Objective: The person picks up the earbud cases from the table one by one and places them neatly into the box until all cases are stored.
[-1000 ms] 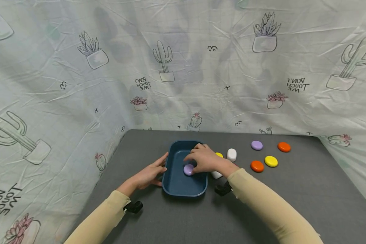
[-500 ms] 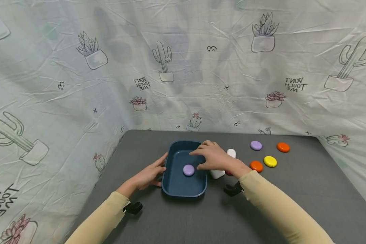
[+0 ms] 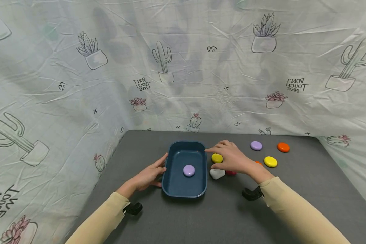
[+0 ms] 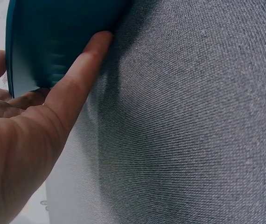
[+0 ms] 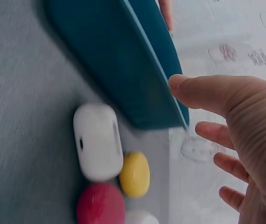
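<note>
Wrinkled, cactus-printed pale cloth (image 3: 183, 95) hangs behind a dark grey table (image 3: 183, 220)

A creased pale cloth (image 3: 183, 95) printed with potted cacti (image 3: 163, 61) and mirrored lettering (image 3: 142, 84) hangs behind a gray tabletop (image 3: 183, 222).

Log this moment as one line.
left hand: touching blue tray; right hand: holding nothing, near yellow disc beside tray; inside tray: one purple disc

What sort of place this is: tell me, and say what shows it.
Probably an indoor tabletop recording setup: a wrinkled cactus-print cloth forms the backdrop, a dark gray table stands before it, and each wrist wears a small black device, likely a camera.
</note>
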The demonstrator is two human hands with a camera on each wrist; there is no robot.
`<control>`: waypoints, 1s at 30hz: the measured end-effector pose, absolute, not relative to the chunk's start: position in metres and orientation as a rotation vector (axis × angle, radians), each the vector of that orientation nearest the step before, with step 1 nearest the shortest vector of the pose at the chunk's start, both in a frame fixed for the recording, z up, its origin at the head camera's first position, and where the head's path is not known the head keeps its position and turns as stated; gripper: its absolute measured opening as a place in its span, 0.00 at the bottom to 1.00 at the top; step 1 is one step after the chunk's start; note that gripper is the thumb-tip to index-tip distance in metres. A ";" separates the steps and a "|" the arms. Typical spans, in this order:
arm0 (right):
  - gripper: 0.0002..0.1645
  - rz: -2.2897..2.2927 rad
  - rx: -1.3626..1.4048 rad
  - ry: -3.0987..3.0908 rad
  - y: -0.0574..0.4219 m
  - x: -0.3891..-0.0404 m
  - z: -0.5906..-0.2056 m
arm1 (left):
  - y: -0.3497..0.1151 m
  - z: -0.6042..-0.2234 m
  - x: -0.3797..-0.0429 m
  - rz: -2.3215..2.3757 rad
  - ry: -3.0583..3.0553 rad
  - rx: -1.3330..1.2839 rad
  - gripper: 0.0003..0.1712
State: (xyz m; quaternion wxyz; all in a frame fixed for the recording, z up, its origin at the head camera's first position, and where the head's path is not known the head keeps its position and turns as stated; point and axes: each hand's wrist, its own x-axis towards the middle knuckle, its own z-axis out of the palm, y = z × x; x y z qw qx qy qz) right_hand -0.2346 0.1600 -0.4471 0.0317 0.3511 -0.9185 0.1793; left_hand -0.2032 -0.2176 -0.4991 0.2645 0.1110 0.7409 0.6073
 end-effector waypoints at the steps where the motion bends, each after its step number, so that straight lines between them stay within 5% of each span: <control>1: 0.39 0.568 1.068 -2.828 0.166 -0.234 -0.447 | -0.217 -0.499 -0.204 1.642 2.002 0.302 0.39; 30: 0.42 0.755 0.551 -2.897 0.343 -0.222 -0.450 | -0.211 -0.508 -0.211 1.699 2.032 0.286 0.39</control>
